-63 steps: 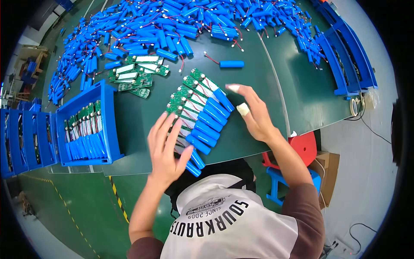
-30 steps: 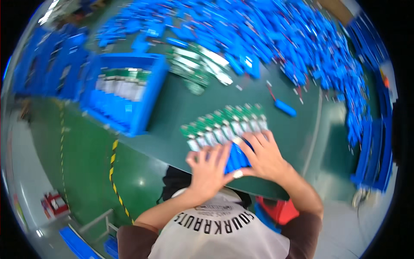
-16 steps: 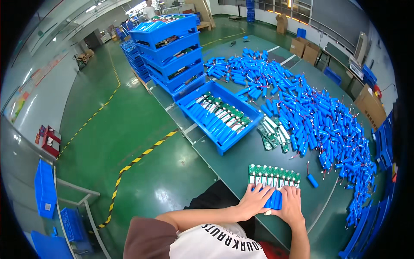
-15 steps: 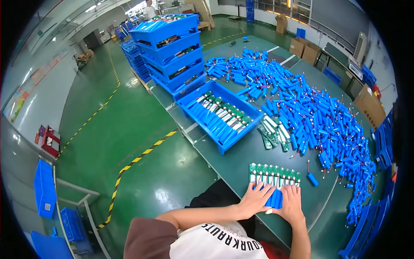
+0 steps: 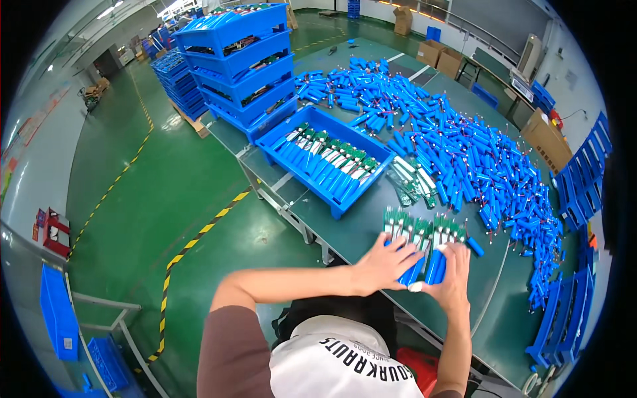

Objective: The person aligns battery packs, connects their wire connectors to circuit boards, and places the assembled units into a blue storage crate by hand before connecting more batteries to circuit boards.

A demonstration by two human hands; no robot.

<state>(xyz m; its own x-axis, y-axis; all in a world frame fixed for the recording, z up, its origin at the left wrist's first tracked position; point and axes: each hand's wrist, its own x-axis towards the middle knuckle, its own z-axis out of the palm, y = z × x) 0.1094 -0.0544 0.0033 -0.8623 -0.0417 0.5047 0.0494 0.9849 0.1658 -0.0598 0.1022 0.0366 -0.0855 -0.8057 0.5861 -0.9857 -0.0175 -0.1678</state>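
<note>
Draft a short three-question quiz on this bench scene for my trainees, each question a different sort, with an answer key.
1. True or false: the left hand and right hand both touch the row of green boards and blue cells.
2. Which lies beside the open blue tray: A) scissors, B) loose circuit boards, or C) a red stool?
3. Fill in: the floor stripe nearest the bench is black and ____.

Key: 1. True. 2. B. 3. Yellow.

Right of and below the battery-filled blue crate (image 5: 363, 188), fingers (image 5: 402, 257) partly hide battery cells (image 5: 434, 267); below it, the lower edge crops the shirt (image 5: 332, 371).
</note>
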